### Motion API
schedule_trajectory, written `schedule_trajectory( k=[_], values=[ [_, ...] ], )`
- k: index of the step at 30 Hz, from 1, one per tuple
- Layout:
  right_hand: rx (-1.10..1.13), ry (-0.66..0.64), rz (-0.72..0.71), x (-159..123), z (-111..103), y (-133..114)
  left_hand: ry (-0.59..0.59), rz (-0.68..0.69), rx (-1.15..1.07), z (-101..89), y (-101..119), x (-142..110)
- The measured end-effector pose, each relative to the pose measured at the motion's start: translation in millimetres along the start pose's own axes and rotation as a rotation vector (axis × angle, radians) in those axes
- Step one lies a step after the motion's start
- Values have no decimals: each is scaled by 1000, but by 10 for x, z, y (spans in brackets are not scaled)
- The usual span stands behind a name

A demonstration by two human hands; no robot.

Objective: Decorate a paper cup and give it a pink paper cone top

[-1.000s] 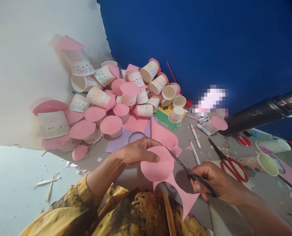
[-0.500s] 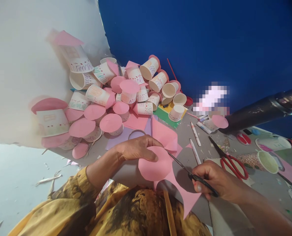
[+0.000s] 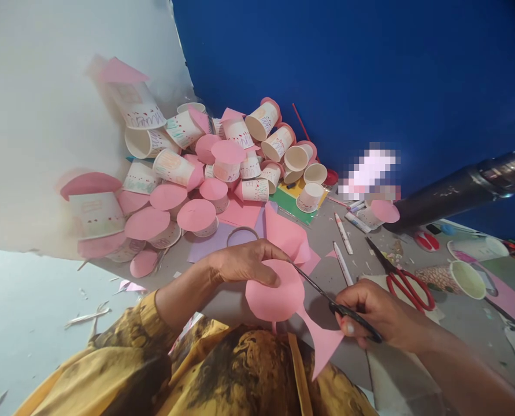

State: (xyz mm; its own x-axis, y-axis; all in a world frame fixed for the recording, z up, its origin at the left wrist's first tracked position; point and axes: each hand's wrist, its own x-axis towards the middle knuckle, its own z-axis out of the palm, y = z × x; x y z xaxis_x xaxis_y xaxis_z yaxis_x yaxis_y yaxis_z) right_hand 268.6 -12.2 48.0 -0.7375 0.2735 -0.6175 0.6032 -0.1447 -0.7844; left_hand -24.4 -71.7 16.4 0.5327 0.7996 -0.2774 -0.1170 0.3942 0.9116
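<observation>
My left hand (image 3: 251, 263) pinches a round pink paper disc (image 3: 277, 297), thumb on top and fingers hidden beneath. An irregular pink offcut (image 3: 324, 344) hangs from the disc's lower right side. My right hand (image 3: 365, 315) is closed around the dark handles of a pair of scissors (image 3: 315, 284). The blades reach up and left to the disc's upper right edge, close to my left fingertips. Just beyond the disc lie folded pink paper sheets (image 3: 285, 228).
Paper cups with pink tops (image 3: 196, 216) are heaped at the back left. Red-handled scissors (image 3: 408, 288), white markers (image 3: 343, 234) and a patterned cup (image 3: 467, 280) lie on the right. A dark pipe (image 3: 448, 190) slants across the back right, before a blue wall (image 3: 348, 69).
The pink offcut has swung left and downward, and a wider gap shows beside the disc. The scissors and my right hand have shifted slightly left.
</observation>
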Motion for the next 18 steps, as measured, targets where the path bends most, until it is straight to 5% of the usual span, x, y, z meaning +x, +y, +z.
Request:
schedule_trajectory(
  k=[5, 12, 18],
  values=[
    [9, 66, -53, 10, 16, -29, -38, 3, -22, 59, 36, -69],
    [7, 696, -288, 79, 151, 179, 346, 138, -411, 228, -86, -136],
    [174, 895, -184, 284, 302, 594, 490, 161, -472, 320, -249, -132]
  ],
)
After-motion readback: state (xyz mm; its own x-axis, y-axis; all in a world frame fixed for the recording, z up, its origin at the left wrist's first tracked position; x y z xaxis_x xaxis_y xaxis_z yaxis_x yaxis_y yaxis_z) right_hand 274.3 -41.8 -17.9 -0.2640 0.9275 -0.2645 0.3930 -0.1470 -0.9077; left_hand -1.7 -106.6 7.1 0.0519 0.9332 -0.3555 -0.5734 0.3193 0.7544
